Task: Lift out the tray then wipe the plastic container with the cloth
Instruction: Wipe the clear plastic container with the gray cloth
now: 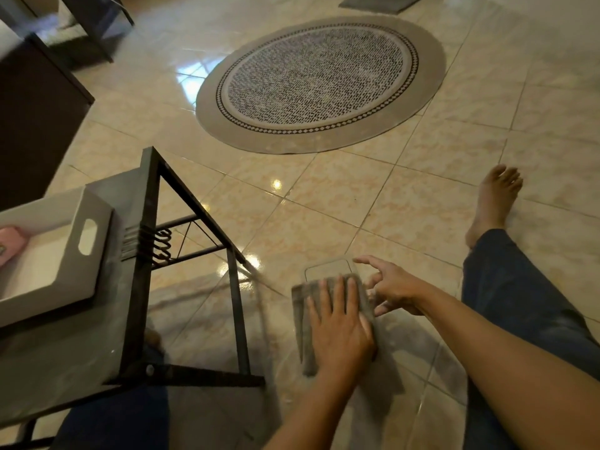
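A clear plastic container (328, 269) lies on the tiled floor in front of me, mostly covered by a grey cloth (305, 323). My left hand (341, 323) lies flat on the cloth with its fingers spread, pressing it onto the container. My right hand (389, 287) touches the container's right edge with its fingers apart and holds it there. A white tray (87, 222) with a cut-out handle stands on the small table at the left, with a pink object (9, 243) in it.
A low black-framed table (143, 287) with a grey top stands left of the hands. A round patterned rug (318, 82) lies farther out on the glossy floor. My legs in dark trousers and a bare foot (493, 203) stretch along the right. Dark furniture (35, 118) is at the far left.
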Motion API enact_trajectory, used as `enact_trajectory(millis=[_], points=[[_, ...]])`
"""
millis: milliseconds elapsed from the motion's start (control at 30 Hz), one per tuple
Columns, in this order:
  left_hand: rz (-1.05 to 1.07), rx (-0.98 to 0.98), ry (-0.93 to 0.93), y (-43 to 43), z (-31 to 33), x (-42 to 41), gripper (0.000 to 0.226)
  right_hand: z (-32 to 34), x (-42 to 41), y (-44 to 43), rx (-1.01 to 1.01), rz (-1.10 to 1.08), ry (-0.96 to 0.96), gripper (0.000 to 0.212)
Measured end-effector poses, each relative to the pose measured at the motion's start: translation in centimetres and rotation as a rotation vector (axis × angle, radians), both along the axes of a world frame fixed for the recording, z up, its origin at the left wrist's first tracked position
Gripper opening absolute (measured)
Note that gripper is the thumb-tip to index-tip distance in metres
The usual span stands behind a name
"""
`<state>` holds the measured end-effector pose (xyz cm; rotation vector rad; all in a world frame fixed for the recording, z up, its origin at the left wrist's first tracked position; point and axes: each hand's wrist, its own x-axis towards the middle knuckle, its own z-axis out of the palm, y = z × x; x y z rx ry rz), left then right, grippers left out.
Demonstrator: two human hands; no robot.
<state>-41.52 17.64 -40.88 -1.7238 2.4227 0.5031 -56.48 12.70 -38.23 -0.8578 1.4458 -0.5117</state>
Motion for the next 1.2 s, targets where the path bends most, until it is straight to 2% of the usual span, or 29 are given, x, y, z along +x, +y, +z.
enact_trajectory(millis=[67,133,200,333,400,500,567,600,633,700,767,900,967,1100,1200], points=[[-0.055,-0.039,-0.01,-3.0,0.0,-0.5,0.072,0.0,0.1,0.1,-0.004,0.004,0.015,0.085],[0.016,-0.028,-0.001,-4.7,0.6,0.8,0.081,0.0,0.1,0.4,-0.01,-0.02,0.017,0.084],[0.106,-0.017,0.006,-3.1,1.0,2.3,0.089,0.0,0.2,0.7,-0.022,-0.046,0.005,0.083],[0.078,0.038,0.014,1.9,0.7,0.7,0.079,-0.3,0.5,1.4,-0.007,-0.147,-0.03,0.084],[0.049,0.011,0.007,0.4,0.1,-0.7,0.081,-0.6,1.2,2.0,-0.011,-0.277,-0.045,0.085],[0.076,-0.011,-0.032,-1.7,0.6,-1.0,0.099,-1.5,4.0,3.7,-0.035,-0.633,-0.108,0.09],[0.068,-0.01,0.002,-1.6,0.8,-0.5,0.096,-2.2,6.4,5.0,0.006,-0.802,-0.12,0.092],[0.042,-0.019,0.04,-1.4,0.8,0.0,0.089,-2.1,7.1,5.6,0.015,-0.83,-0.059,0.089],[0.008,-0.037,0.083,-1.3,0.7,0.6,0.079,-1.6,7.2,5.9,0.002,-0.82,0.074,0.085],[-0.055,-0.077,0.165,-2.0,0.4,2.3,0.06,-0.7,5.1,5.0,-0.123,-0.722,0.463,0.069],[-0.127,-0.089,0.206,-2.8,0.2,3.9,0.054,0.0,1.9,2.6,-0.25,-0.522,0.641,0.052],[-0.245,-0.098,0.153,-3.9,0.6,5.7,0.053,0.3,-1.1,-1.1,-0.233,0.052,0.531,0.047],[-0.264,-0.098,0.075,-4.5,1.0,6.2,0.054,0.4,-1.7,-1.6,-0.219,0.205,0.484,0.051],[-0.236,-0.074,0.025,-4.7,0.9,7.2,0.056,0.2,-3.0,-1.7,-0.171,0.259,0.274,0.072],[-0.163,-0.073,0.025,-2.6,0.6,4.8,0.055,0.0,-2.6,-1.0,-0.103,0.237,0.169,0.085]])
